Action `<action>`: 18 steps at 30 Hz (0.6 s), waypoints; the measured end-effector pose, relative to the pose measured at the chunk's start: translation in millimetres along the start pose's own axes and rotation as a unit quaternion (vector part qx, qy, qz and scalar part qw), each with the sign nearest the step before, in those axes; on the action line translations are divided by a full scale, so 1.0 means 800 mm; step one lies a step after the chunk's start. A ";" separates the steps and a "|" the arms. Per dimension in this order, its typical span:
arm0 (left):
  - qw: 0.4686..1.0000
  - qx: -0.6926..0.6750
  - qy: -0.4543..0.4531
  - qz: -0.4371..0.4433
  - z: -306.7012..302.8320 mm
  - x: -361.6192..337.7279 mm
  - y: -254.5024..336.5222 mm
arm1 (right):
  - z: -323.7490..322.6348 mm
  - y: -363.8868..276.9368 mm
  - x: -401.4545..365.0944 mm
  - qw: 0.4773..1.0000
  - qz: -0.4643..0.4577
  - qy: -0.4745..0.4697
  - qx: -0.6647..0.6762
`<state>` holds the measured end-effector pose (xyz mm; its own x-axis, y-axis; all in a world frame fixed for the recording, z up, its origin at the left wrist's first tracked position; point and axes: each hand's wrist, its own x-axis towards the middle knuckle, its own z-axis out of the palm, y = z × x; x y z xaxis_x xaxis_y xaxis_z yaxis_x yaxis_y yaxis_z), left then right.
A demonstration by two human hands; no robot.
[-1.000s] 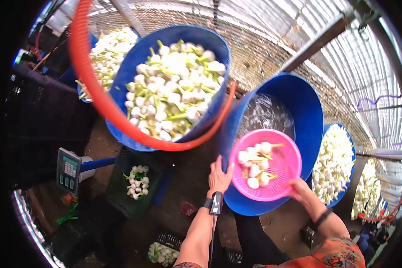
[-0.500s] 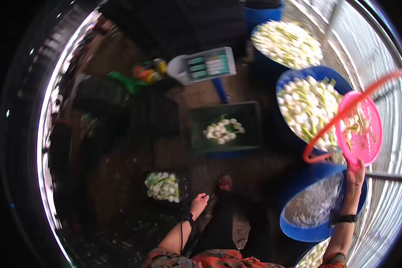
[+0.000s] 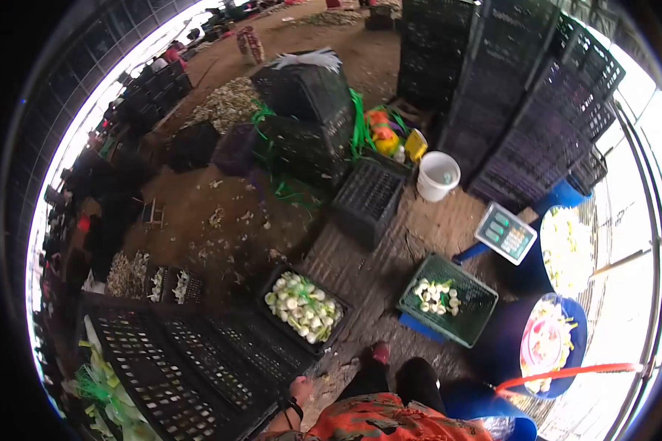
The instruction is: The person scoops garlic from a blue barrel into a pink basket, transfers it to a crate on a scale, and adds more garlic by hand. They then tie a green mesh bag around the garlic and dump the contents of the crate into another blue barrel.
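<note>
My left hand [image 3: 301,389] hangs low beside a black slatted crate [image 3: 221,367], its fingers curled in and nothing visible in them. A dark band is on that wrist. Outside the picture is my right hand. The pink basket [image 3: 543,336], washed out by glare, sits on white bulbs with pale green stems in a blue barrel [image 3: 579,331]. In front of my feet, a green crate [image 3: 474,323] holds a small heap of white bulbs [image 3: 435,295]. A black crate [image 3: 338,344] full of similar bulbs [image 3: 301,307] stands nearer my left hand.
A digital scale display [image 3: 506,233] stands behind the green crate. A red hose [image 3: 566,373] crosses at the right. Farther back are a white bucket [image 3: 438,176], an upturned black crate [image 3: 370,195] and tall crate stacks [image 3: 507,95]. Another blue barrel [image 3: 518,422] is beside my legs.
The view has swung left and up. My right hand, earlier holding the pink basket, has left view; the basket now rests on the bulbs in the barrel. My left hand remains low.
</note>
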<state>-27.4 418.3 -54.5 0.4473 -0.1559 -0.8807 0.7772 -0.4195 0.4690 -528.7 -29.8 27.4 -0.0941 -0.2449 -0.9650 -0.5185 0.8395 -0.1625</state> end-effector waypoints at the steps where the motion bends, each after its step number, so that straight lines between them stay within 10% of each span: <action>1: 0.987 -0.152 -0.053 -0.028 -0.012 0.000 0.014 | 0.028 -0.046 -0.014 0.999 -0.002 -0.021 -0.037; 5: 0.979 0.046 0.190 0.063 0.061 -0.011 0.066 | 0.097 -0.242 -0.037 0.982 -0.005 -0.181 -0.048; 7: 0.977 0.035 0.177 0.112 0.067 -0.002 0.086 | 0.155 -0.334 -0.057 0.967 -0.053 0.006 -0.248; 12: 0.886 0.160 0.299 0.317 0.067 -0.008 0.194 | 0.274 -0.495 -0.072 0.911 -0.204 0.019 -0.358; 15: 0.890 0.221 0.361 0.167 0.050 0.006 0.226 | 0.373 -0.590 -0.052 0.860 -0.209 -0.008 -0.465; 16: 0.879 0.100 0.418 0.205 0.057 -0.006 0.240 | 0.416 -0.624 -0.050 0.846 -0.222 0.000 -0.485; 17: 0.822 0.281 0.432 0.243 0.044 0.030 0.207 | 0.460 -0.668 -0.049 0.866 -0.212 -0.016 -0.452; 18: 0.880 0.146 0.425 0.153 0.048 0.013 0.225 | 0.499 -0.705 -0.049 0.889 -0.195 -0.031 -0.414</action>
<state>100.3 306.5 18.1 0.8823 0.3706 -0.2903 0.4707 -0.7059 0.5293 106.6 -300.4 74.5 0.2647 -0.3898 -0.8820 -0.9511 0.0455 -0.3056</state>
